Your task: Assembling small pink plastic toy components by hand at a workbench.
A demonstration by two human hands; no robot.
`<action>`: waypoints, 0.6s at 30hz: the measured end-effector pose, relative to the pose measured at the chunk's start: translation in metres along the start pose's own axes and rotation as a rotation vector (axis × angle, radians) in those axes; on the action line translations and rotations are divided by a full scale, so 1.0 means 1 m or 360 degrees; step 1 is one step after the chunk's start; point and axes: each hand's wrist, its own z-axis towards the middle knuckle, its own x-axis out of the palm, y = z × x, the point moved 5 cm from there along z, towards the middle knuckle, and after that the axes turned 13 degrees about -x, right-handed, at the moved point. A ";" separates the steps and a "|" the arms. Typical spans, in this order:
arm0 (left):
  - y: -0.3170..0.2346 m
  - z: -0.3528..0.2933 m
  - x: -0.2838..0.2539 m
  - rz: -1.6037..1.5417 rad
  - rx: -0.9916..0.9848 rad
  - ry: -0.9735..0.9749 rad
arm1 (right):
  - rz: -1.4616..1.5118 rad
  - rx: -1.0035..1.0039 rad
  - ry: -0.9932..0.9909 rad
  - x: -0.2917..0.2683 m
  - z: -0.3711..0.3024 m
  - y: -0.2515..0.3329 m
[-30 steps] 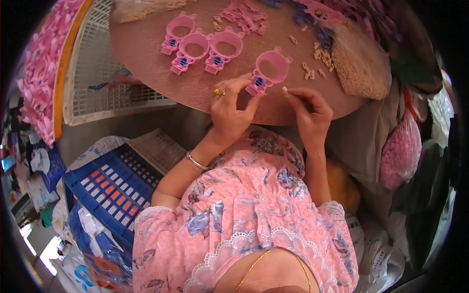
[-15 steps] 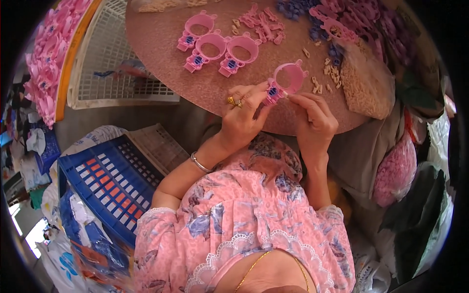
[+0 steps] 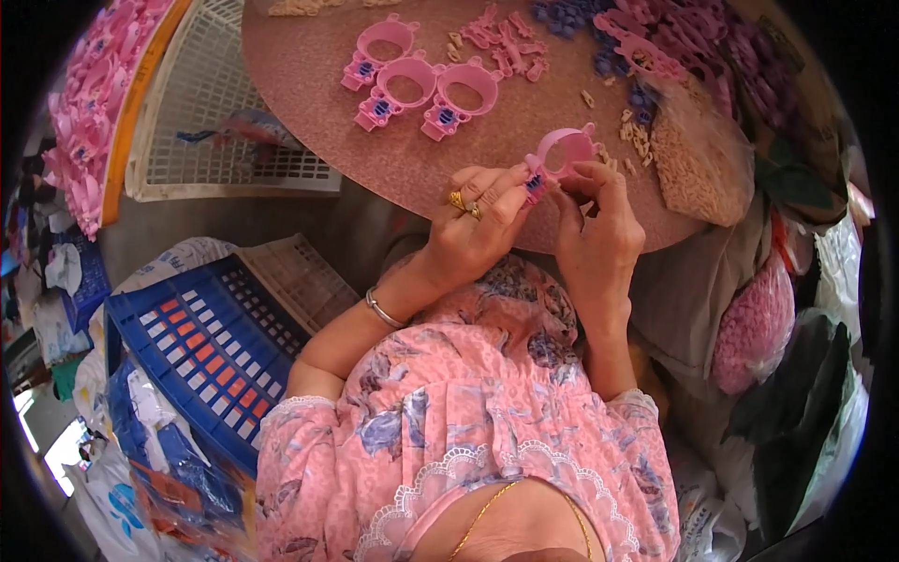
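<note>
Over the near edge of the round table, a pink plastic ring-shaped piece with a dark blue insert is held tilted up. My left hand is closed on its blue-insert end, thumb and fingers pinching it from the left. My right hand has curled fingers against the ring's lower right side; anything small between those fingertips is hidden. Farther out lie three similar pink ring pieces, the nearest-left one showing its blue insert. Loose beige clips are scattered right of my hands.
On the speckled brown table are small pink parts, blue parts, a purple heap and a bag of beige clips. White and blue plastic baskets stand left; a bag of pink parts hangs right.
The held ring piece has shifted slightly right and tilted. My right fingers have moved up from its lower end and curled against the ring. My left hand keeps its pinch.
</note>
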 end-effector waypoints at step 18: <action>-0.007 0.004 -0.007 -0.0017 0.0067 -0.0129 | 0.0087 0.0205 -0.0182 -0.003 -0.006 0.009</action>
